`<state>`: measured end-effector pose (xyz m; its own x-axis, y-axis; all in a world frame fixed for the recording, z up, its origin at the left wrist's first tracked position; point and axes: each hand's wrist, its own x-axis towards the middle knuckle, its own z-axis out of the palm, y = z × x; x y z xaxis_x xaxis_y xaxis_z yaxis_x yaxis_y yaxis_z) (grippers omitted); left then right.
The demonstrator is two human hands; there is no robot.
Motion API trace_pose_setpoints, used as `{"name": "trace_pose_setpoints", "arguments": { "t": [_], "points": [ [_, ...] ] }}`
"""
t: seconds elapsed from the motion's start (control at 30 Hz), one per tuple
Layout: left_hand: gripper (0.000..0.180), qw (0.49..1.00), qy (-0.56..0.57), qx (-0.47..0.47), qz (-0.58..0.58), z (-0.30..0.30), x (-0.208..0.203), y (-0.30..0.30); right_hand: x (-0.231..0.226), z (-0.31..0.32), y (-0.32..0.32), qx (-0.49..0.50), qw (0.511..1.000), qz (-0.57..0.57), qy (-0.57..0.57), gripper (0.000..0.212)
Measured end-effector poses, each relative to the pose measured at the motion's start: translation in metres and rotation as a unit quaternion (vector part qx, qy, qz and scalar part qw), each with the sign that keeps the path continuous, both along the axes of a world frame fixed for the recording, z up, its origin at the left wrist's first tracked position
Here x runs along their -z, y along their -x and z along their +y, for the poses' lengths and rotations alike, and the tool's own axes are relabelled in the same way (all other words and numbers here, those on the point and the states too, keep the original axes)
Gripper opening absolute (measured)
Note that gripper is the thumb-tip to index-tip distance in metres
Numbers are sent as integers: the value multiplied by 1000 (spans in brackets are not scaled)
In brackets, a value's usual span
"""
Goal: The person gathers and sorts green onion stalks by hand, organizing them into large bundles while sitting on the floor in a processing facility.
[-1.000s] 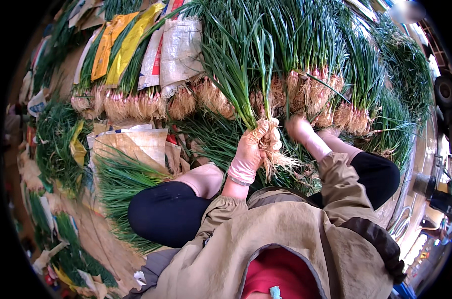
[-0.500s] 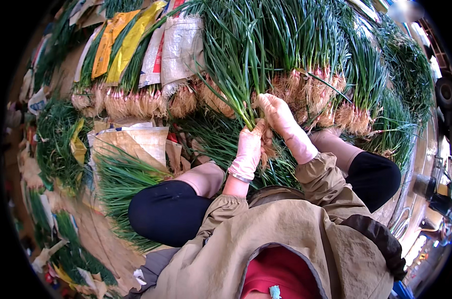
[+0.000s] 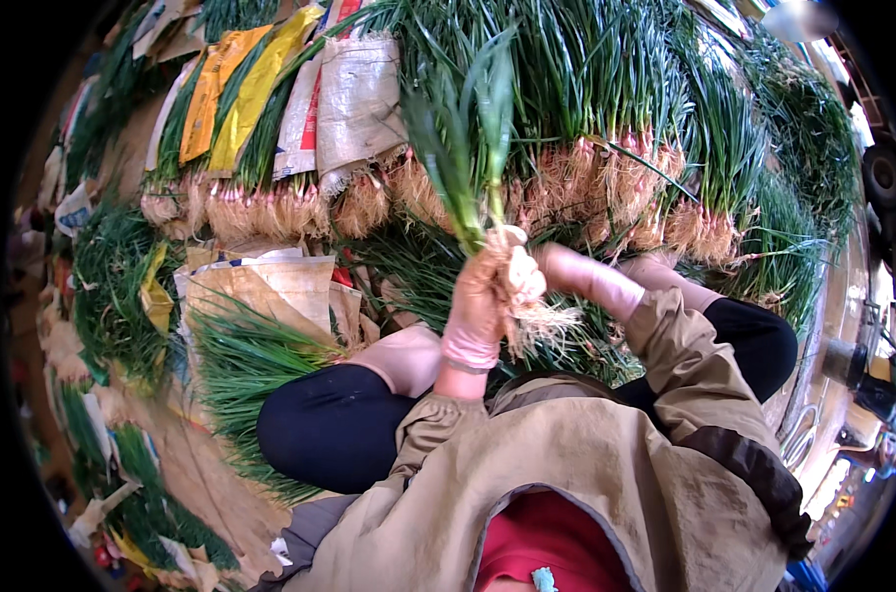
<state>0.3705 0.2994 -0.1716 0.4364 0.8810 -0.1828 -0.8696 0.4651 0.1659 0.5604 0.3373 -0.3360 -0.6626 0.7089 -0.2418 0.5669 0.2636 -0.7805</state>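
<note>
Left hand point(image 3: 480, 296): closed round the lower stems of a bunch of green plants point(image 3: 463, 183), in front of the person at mid-view. Its fingers point(image 3: 525, 278) curl over the base, so the bulbs, if any, are mostly covered; a tuft of pale roots point(image 3: 547, 331) spills out below them. Leaves point up and away, their upper part smeared by blur; tips hard to separate from the greenery behind.

Right hand point(image 3: 569, 271): just beside the left, to its right, badly blurred. Fingertips cannot be made out; cannot tell how far open it is, whether it has hold of anything, or whether it touches the bunch.

Below and around the hands: loose greens point(image 3: 409, 261), partly hidden by arms and legs. Left knee point(image 3: 330, 424) and right knee point(image 3: 759, 340) in black, bent, either side. Tan jacket point(image 3: 566, 444) covers the lower middle, cut off by the bottom edge.

By the left knee, a heap of long leaves point(image 3: 256, 360), its near side hidden under the leg; a tan sheet point(image 3: 270, 291) lies just beyond.

Farther out: a row of rooted bunches point(image 3: 616, 99), roots toward the person, tops running out of view. White woven cloth point(image 3: 359, 104), yellow strip point(image 3: 262, 89) and orange strip point(image 3: 216, 99) hide some of the leaves.
</note>
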Motion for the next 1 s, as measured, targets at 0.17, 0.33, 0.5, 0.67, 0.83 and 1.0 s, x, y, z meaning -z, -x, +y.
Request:
{"name": "trace_pose_setpoints", "arguments": {
  "t": [0.17,0.33,0.5,0.67,0.83,1.0],
  "points": [
    [30,975,143,-43,164,6,-7,10,-34,-12,-5,-23,965,-245,91,22],
    [32,997,72,-1,14,2,42,-6,-91,106,-7,489,833,-226,-130,41],
    [26,997,42,-41,52,4,25,-5,-127,131,4,457,848,-251,-91,42],
    [22,987,95,-28,124,9,38,-6,-119,95,27,380,862,-236,-238,62],
    [22,971,123,-36,202,9,38,2,-126,93,1,480,877,1,-10,23],
    [22,958,143,-29,247,10,45,4,-143,72,-12,493,850,-114,-146,25]
  ]
}}
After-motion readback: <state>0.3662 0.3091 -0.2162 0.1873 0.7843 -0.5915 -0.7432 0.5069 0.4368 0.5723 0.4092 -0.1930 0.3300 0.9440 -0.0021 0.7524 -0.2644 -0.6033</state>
